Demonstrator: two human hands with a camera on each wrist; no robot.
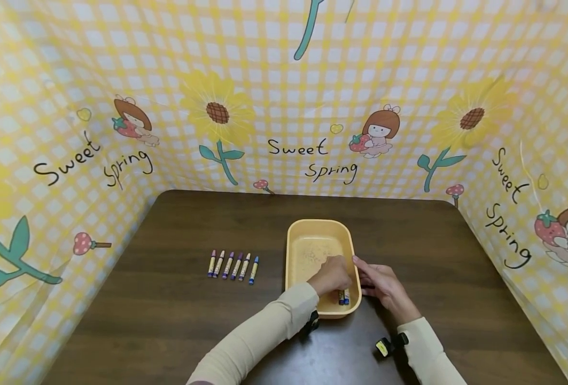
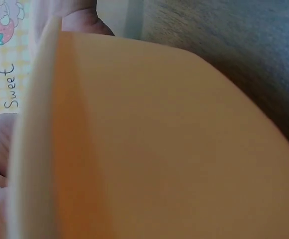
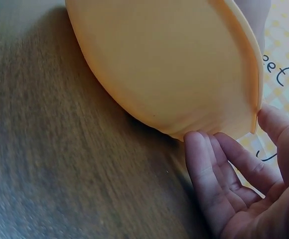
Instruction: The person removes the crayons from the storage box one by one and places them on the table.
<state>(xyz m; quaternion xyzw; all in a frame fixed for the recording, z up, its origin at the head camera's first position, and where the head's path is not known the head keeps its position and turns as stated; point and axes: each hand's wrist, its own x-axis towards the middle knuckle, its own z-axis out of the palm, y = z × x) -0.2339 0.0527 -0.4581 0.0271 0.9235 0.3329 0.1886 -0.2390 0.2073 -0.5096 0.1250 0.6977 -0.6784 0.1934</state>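
We see a makeshift recording booth: a dark wooden desk [image 1: 168, 299] walled by yellow checked "Sweet Spring" cloth [image 1: 284, 107].

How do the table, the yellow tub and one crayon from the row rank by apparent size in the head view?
1. Table, largest.
2. Yellow tub.
3. A crayon from the row, smallest.
All stand at similar depth, so the order is safe.

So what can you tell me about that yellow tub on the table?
The tub is a shallow, rounded-rectangular tray of pale yellow-orange plastic, sitting flat on the dark wooden table. The left hand reaches inside it by two crayons at its near end. The right hand touches its outer right wall with straight fingers.
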